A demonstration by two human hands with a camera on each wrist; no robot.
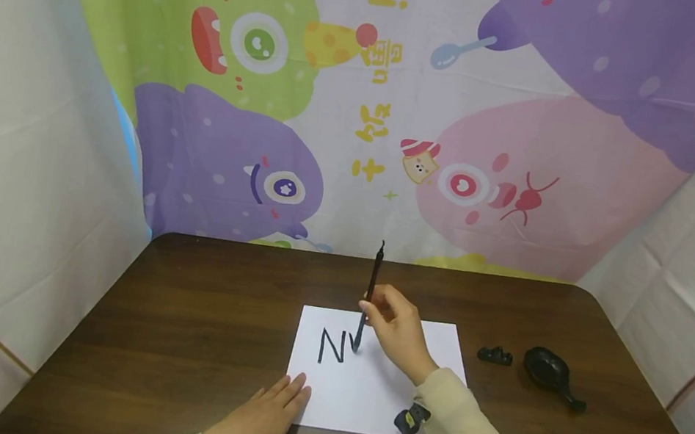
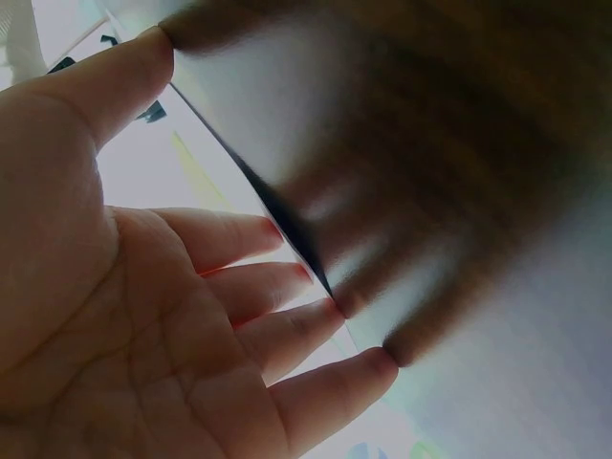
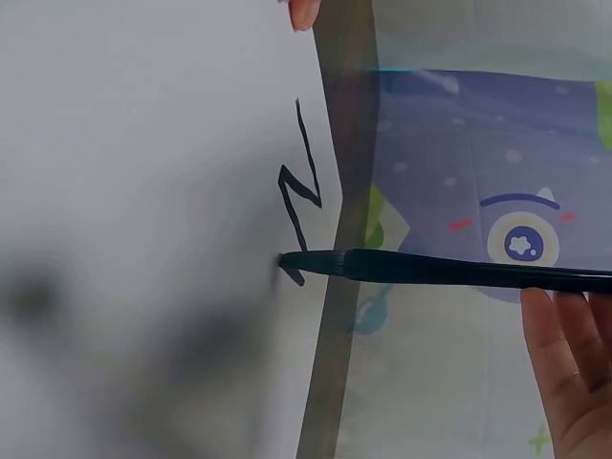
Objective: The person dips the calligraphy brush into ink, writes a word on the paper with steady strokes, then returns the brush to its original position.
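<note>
A sheet of white paper (image 1: 355, 400) lies on the brown table, bearing a black letter N (image 1: 332, 346) and a short slanted stroke to its right. My right hand (image 1: 397, 328) pinches a black writing brush (image 1: 374, 276) by its handle, holding it nearly upright. In the right wrist view the brush's dark bristles (image 3: 311, 262) touch the paper at the end of the newest stroke. My left hand (image 1: 266, 417) rests at the paper's lower left edge, its fingers straight and spread. Its palm (image 2: 124, 325) and extended fingers show in the left wrist view.
Right of the paper sit a small black brush rest (image 1: 495, 354) and a black dish with a handle (image 1: 548, 369). A cartoon-printed cloth (image 1: 381, 214) hangs behind the table (image 1: 183, 342). A black wrist camera (image 1: 408, 420) is on my right wrist, over the paper.
</note>
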